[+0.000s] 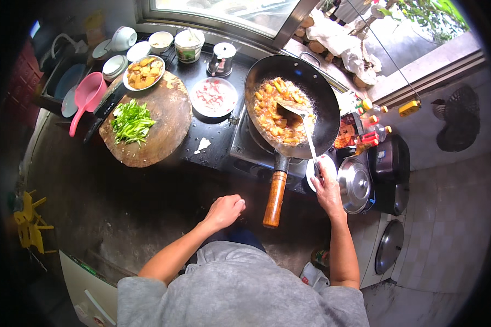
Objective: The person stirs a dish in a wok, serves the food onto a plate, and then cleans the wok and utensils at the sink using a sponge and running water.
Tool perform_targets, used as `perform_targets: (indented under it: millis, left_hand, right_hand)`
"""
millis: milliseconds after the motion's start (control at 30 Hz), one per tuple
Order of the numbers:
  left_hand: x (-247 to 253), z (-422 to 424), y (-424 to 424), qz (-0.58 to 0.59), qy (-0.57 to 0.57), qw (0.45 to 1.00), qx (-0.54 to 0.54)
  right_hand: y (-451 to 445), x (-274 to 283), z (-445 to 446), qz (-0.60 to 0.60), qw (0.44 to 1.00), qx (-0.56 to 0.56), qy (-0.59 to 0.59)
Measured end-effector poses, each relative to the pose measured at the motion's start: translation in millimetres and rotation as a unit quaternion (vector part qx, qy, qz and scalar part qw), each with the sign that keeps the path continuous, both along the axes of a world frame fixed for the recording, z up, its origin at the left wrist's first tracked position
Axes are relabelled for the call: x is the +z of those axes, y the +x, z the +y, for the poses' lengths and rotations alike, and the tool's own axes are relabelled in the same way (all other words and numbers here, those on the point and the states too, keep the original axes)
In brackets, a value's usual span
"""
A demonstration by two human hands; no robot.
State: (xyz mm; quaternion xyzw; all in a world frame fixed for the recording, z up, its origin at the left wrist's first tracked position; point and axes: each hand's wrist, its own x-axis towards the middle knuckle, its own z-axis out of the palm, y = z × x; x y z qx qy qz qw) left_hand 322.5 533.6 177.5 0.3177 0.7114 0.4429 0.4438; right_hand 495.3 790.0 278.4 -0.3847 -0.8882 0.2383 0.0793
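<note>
My right hand grips the handle of a metal wok spatula, its blade resting in the food in a dark wok. Chunks of food in a glossy brown sauce cover the wok's bottom. The wok sits on a gas stove, with its wooden handle pointing towards me. Left of that handle, and apart from it, my left hand hangs in front of the counter with its fingers curled and nothing visible in them.
On a round wooden chopping board lie cut green vegetables, a cleaver and a plate of fried pieces. A plate of chopped meat stands beside it. Bottles and a lidded steel pot crowd the right.
</note>
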Motion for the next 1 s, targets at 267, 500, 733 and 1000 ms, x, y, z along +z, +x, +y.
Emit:
perform_targets:
  millis: [267,500,733,1000]
  left_hand:
    - [-46,102,22,-0.068,-0.107,0.987,0.101]
    - [-71,129,54,0.258,-0.084,0.940,0.206]
    - [-108,131,64,0.624,-0.052,0.767,0.143]
    - [-41,40,66,0.229,-0.145,0.933,0.236]
  right_hand:
    - [3,11,23,0.181,0.976,0.011,0.123]
    - [26,6,9,0.174,0.979,0.005,0.102]
    - [14,0,0,0.128,0.991,0.022,-0.044]
    - [64,-6,32,0.083,0.979,0.086,-0.167]
